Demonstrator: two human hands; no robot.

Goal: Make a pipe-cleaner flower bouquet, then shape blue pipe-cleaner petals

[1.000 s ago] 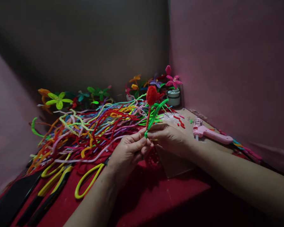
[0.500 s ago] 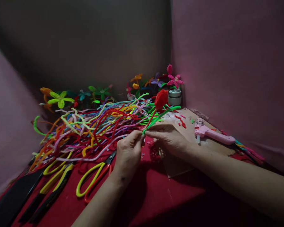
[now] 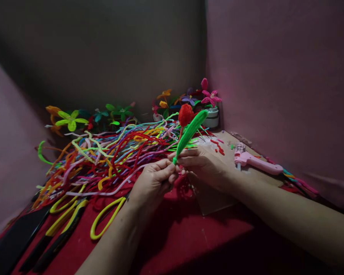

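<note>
Looking at a pretty dim corner, boxed in by a plain dark grey wall (image 3: pixel 117 49) and a smooth pinkish-mauve wall (image 3: pixel 281 76), over a deep red work surface (image 3: pixel 189 235) heaped with a messy tangle of multicoloured fuzzy pipe cleaners (image 3: pixel 132 152). Got black-and-yellow-handled pliers (image 3: pixel 60 236) lying near left, and a pale pink plastic glue gun (image 3: pixel 258 162) on a flat brown board (image 3: pixel 218 200) at right. In front of the tangle, pinching the base of a long bright-green fuzzy leaf (image 3: pixel 192 131) with the left hand (image 3: pixel 157 177), right beside a rounded red fuzzy flower (image 3: pixel 185 115), with the right hand (image 3: pixel 208 168) half-curled close by that base; can't tell if gripping.
</note>
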